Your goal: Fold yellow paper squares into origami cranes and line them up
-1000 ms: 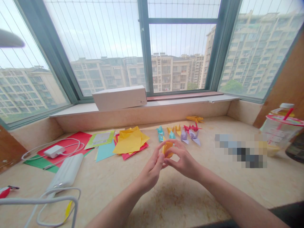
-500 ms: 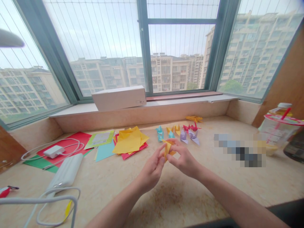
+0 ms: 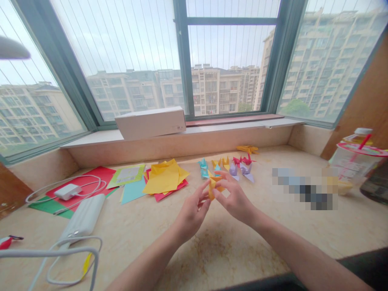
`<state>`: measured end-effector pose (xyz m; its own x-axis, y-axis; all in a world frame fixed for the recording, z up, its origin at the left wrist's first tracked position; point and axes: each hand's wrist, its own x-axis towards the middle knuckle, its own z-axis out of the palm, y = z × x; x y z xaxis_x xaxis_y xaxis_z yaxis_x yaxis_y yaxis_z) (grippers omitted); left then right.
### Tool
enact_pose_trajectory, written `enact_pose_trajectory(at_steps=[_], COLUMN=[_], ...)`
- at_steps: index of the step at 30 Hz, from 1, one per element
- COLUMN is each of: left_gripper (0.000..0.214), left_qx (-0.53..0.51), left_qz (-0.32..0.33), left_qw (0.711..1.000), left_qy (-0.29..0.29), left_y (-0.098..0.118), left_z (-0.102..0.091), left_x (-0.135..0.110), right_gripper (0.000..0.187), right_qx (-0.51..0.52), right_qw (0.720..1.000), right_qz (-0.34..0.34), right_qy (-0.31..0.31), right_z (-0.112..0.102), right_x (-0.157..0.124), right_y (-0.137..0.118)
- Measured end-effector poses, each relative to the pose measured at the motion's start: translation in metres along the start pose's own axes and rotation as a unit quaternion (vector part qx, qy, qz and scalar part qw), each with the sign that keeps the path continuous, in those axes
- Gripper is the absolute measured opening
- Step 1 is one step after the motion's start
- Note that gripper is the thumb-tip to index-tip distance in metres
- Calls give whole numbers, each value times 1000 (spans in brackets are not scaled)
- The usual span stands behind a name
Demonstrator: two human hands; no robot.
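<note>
The folded yellow paper (image 3: pixel 212 188) is held up between the two hands, over the middle of the tabletop (image 3: pixel 145 238), short of the figures (image 3: pixel 247 173) near the far edge. Its long axis appears roughly upright. It lies just left of the right hand (image 3: pixel 236 198), whose grip pinches it between thumb and fingers; the left hand (image 3: pixel 193 212) has fingertips at its left side, though whether they clamp it cannot be told. Both are about equally near. By the right edge stand a clear cup (image 3: pixel 353 166) with a red straw (image 3: pixel 365 141) and something yellowish low inside, and behind it a capped bottle (image 3: pixel 358 139) of amber liquid.
</note>
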<state>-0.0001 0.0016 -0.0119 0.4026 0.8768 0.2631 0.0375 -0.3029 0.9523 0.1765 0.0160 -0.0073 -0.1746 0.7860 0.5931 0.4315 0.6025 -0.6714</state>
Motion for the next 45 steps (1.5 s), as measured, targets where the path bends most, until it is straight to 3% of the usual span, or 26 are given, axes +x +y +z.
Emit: enact_pose_trajectory(at_steps=[5,14,23,29,38,45], left_gripper=[57,68,68,63,53,41], left_qx=[14,79,-16,-44,-71,-22], left_qz=[-4,-13,-40,-38,-54,-23], left_qw=[1000,996,999,998,996,999], left_qy=[19,30,-15,-25,-26,1], left_y=[2,9,15,8,8,5], left_z=[3,4,-2,-5,-5,-3], left_x=[-2,-1,1,1,3,2], right_gripper=[13,10,13,16,16,14], right_qx=[12,35,107,130,87,75], right_qw=[999,998,991,988,992,995], right_qz=[39,35,28,19,54,3], right_qy=[5,-35,-77,-85,-70,-69], right_z=[-1,3,-5,-6,-10,-5], right_x=[0,0,5,6,4,1], right_y=[1,4,4,4,-3,-5])
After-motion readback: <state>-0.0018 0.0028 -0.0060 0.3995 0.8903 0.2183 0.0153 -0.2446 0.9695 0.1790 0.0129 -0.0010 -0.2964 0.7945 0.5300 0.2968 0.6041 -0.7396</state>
